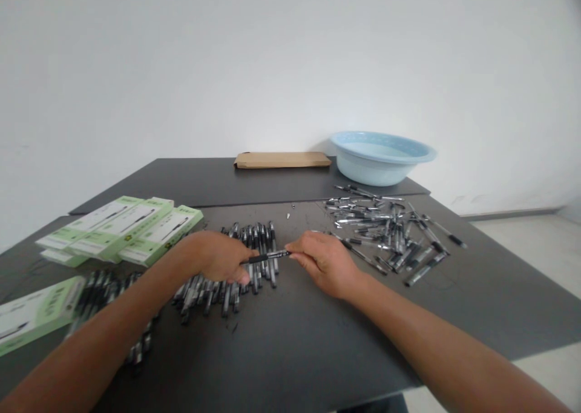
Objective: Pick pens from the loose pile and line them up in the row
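A black-and-clear pen (267, 256) is stretched level between my two hands, above the table. My left hand (222, 258) is closed round its left end, partly hiding it. The fingers of my right hand (322, 258) pinch its right end. Beneath and around my left hand lies a pile of pens (227, 292) set roughly side by side. Another group of pens (102, 295) is partly covered by my left forearm. To the right of my right hand, a loose heap of pens (394, 231) lies in many directions.
Green-and-white pen boxes (122, 225) are stacked at the left, with one more box (39, 310) nearer me. A flat brown cardboard piece (284, 160) lies at the back beside a light blue basin (381, 161). Tiny pen parts (288, 215) lie mid-table. A white wall stands behind.
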Available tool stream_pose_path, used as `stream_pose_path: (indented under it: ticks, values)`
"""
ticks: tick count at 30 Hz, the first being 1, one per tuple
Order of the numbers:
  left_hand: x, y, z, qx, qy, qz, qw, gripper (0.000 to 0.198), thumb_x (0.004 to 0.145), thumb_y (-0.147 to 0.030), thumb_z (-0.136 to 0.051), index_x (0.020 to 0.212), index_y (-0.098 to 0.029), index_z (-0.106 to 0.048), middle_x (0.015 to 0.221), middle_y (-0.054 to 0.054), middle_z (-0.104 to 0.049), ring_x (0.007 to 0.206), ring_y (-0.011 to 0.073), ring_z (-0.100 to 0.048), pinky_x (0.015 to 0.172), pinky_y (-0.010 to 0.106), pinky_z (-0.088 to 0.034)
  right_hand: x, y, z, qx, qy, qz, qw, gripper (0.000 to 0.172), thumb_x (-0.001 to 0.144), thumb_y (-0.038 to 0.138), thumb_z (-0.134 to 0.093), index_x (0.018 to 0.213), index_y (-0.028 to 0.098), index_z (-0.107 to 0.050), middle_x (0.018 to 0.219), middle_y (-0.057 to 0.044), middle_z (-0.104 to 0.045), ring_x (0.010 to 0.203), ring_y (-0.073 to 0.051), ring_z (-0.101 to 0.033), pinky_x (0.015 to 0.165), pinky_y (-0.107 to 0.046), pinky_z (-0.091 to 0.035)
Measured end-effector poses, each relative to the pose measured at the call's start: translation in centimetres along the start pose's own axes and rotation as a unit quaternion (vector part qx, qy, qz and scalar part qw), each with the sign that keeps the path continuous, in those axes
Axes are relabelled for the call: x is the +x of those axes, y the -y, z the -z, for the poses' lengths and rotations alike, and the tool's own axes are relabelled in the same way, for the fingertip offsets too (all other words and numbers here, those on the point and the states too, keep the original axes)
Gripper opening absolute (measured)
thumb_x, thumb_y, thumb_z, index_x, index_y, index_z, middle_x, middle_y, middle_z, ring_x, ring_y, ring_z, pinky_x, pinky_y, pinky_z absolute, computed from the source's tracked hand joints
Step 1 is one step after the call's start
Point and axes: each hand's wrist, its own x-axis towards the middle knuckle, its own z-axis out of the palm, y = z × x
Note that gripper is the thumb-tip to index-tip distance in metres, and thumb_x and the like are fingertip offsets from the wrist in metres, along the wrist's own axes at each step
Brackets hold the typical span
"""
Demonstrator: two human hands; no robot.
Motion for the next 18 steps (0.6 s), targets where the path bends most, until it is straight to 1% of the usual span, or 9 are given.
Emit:
stream_pose_path:
  ticks: [3, 5, 10, 12, 16, 18]
  values:
    - [-0.12, -0.11, 0.15, -0.003, 0.037, -0.003, 0.999, 0.052, 0.083, -0.035, -0.052, 0.133, -0.023, -0.048, 0.115, 0.013, -0.065, 0.098, 0.0290, -0.062, 0.078, 0.035, -0.047, 0.04, 0.09, 0.14, 0.042, 0.017, -0.004, 0.999, 0.013, 0.090, 0.023, -0.048, 0.098, 0.019, -0.057, 0.086, -0.005, -0.063, 0.080, -0.016, -0.057, 0.071, -0.026, -0.042]
    - [-0.16, -0.18, 0.23, -0.002, 0.037, -0.003, 0.999, 0.052, 0.083, -0.035, -0.052, 0.133, -0.024, -0.047, 0.115, 0.013, -0.066, 0.099, 0.0289, -0.062, 0.079, 0.034, -0.046, 0.04, 0.20, 0.23, 0.068, 0.023, -0.019, 0.997, 0.011, 0.089, 0.021, -0.049, 0.097, 0.019, -0.056, 0.088, -0.005, -0.063, 0.081, -0.015, -0.057, 0.071, -0.025, -0.042]
    - [-0.13, -0.33, 0.34, 0.004, 0.041, -0.011, 0.999, 0.052, 0.083, -0.035, -0.052, 0.133, -0.025, -0.047, 0.117, 0.014, -0.065, 0.099, 0.0307, -0.062, 0.078, 0.036, -0.047, 0.14, 0.52, 0.66, 0.127, 0.057, -0.067, 0.988, 0.006, 0.085, 0.020, -0.054, 0.091, 0.018, -0.054, 0.078, -0.001, -0.059, 0.070, -0.011, -0.053, 0.064, -0.021, -0.039]
    - [-0.12, -0.43, 0.42, 0.003, 0.047, -0.014, 0.999, 0.051, 0.083, -0.036, -0.052, 0.132, -0.027, -0.048, 0.115, 0.013, -0.066, 0.098, 0.0307, -0.062, 0.077, 0.036, -0.047, 0.19, 0.54, 0.75, 0.170, 0.074, -0.084, 0.979, 0.006, 0.085, 0.020, -0.055, 0.091, 0.018, -0.052, 0.075, 0.001, -0.057, 0.067, -0.010, -0.052, 0.062, -0.020, -0.039]
    - [-0.12, -0.59, 0.46, -0.007, 0.051, -0.018, 0.999, 0.052, 0.082, -0.035, -0.052, 0.133, -0.028, -0.047, 0.113, 0.011, -0.067, 0.095, 0.0293, -0.063, 0.075, 0.034, -0.047, 0.22, 0.39, 0.69, 0.279, 0.103, -0.123, 0.947, 0.009, 0.087, 0.019, -0.051, 0.096, 0.018, -0.048, 0.072, 0.002, -0.059, 0.062, -0.009, -0.055, 0.059, -0.020, -0.041]
    - [-0.08, -0.52, 0.32, -0.007, 0.047, -0.021, 0.999, 0.052, 0.081, -0.036, -0.052, 0.133, -0.027, -0.048, 0.112, 0.012, -0.067, 0.093, 0.0289, -0.064, 0.073, 0.033, -0.047, 0.27, 0.33, 0.76, 0.281, 0.097, -0.126, 0.946, 0.008, 0.088, 0.020, -0.052, 0.095, 0.017, -0.050, 0.072, 0.001, -0.060, 0.063, -0.009, -0.056, 0.060, -0.020, -0.042]
